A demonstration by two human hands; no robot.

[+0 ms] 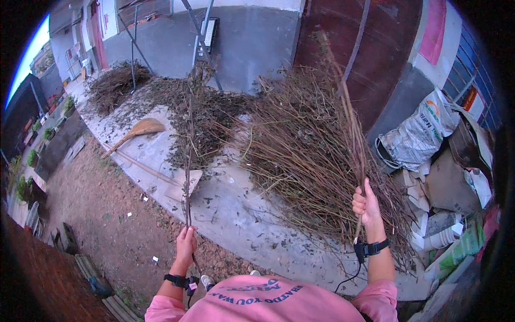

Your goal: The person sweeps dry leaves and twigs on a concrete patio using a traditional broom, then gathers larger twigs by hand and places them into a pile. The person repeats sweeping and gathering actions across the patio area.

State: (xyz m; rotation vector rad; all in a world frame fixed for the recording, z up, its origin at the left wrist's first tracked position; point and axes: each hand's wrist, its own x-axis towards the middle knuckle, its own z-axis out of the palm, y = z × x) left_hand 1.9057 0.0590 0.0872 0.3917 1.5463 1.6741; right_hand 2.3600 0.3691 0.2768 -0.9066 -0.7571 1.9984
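My left hand (186, 243) is closed around the lower end of a thin bunch of dry stalks (187, 181), held upright, its leafy tops over the dark leaf litter. In my right hand (367, 205) is a thicker bundle of dry stalks (351, 129), tips pointing up toward the dark red door. Behind and left of that bundle lies a large heap of dried plant stems (297, 157), cut ends toward me. Crumbled dry leaves (217, 112) spread over the concrete between the heap and the grey wall.
A straw broom (141, 129) and a long-handled dustpan (173, 189) lie on the concrete slab (237, 225). Metal poles (201, 36) stand by the wall. At right are a white woven sack (422, 129) and cardboard (450, 181). Another brush pile (114, 86) sits far left, beside bare soil (108, 209).
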